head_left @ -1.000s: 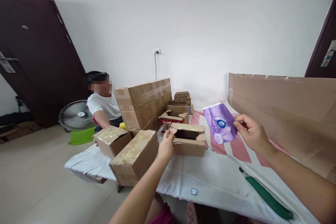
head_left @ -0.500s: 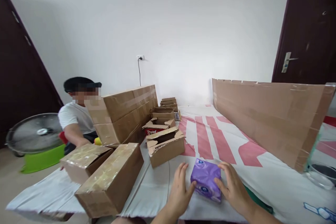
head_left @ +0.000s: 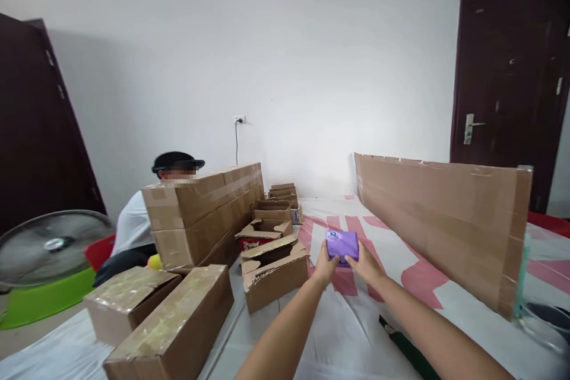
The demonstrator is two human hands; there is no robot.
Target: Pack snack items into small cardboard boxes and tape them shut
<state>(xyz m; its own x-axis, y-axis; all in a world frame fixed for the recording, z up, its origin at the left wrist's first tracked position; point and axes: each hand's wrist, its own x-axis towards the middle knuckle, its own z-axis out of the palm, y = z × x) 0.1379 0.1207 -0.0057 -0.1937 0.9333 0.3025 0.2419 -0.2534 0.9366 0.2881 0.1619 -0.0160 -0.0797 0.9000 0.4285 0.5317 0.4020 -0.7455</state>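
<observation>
A purple tissue pack (head_left: 342,246) is held between both hands, out over the middle of the cloth-covered table. My left hand (head_left: 326,262) grips its left side, thumb on the near face. On the opposite side my right hand (head_left: 364,262) closes around it, its thumb also on the near face. Just left of the hands stands an open-topped cardboard box (head_left: 276,276) with torn flaps. A dark green utility knife (head_left: 407,347) lies on the cloth below my right forearm.
Two taped cartons (head_left: 173,326) (head_left: 129,294) sit front left, before a stack of cartons (head_left: 205,208). More open boxes (head_left: 271,211) line up toward the wall. A cardboard panel (head_left: 436,219) stands on the right, near a clear bowl (head_left: 541,332). A person in a cap (head_left: 133,225) sits beyond the stack.
Both hands have closed on the tissue pack and carried it forward, away from me. The view has tilted up. The other person has turned and moved behind the carton stack.
</observation>
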